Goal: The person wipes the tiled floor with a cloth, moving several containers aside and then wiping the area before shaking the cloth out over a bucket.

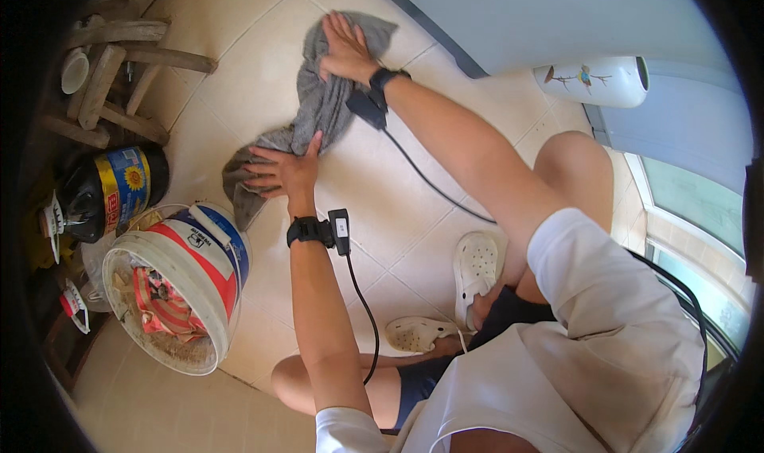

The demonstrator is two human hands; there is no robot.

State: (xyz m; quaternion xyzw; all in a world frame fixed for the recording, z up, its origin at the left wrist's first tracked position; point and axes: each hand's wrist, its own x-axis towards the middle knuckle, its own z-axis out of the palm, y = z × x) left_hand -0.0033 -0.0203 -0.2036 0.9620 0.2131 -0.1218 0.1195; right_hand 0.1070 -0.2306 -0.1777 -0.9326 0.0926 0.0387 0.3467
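Observation:
A crumpled grey cloth lies stretched across the beige tiled floor. My left hand presses flat on its nearer end, fingers spread and thumb apart. Over the far end, my right hand rests palm down with the fingers extended, and a corner of the cloth fans out beyond it. Neither hand appears to grip the fabric. Each wrist wears a black strap with a small cabled box, the left box and the right box.
Left of my left arm stands a white plastic bucket holding crumpled wrappers. Beside it are a dark large bottle with a sunflower label and a wooden stool. A pale panel borders the floor on the right, near a bird-painted white container.

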